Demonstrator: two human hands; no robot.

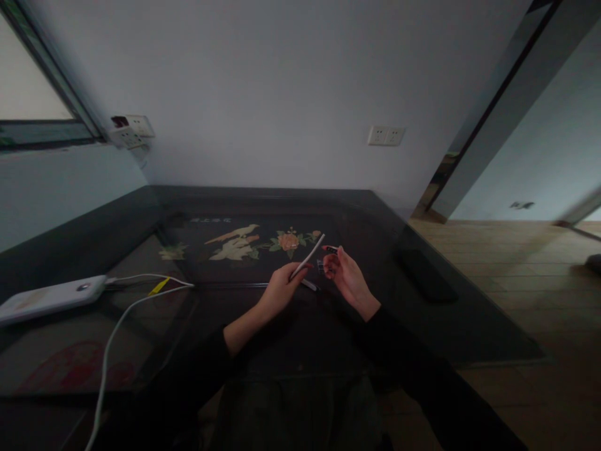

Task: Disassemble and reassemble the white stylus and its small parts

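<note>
The dark piece (331,250) (in the right hand (353,280)) is too small to identify.

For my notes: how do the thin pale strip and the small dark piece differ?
The thin pale strip is whitish, the small dark piece blackish. The strip shows much longer than the piece. The left hand grips the strip; the right hand holds the piece. Both are held above the table.
</note>
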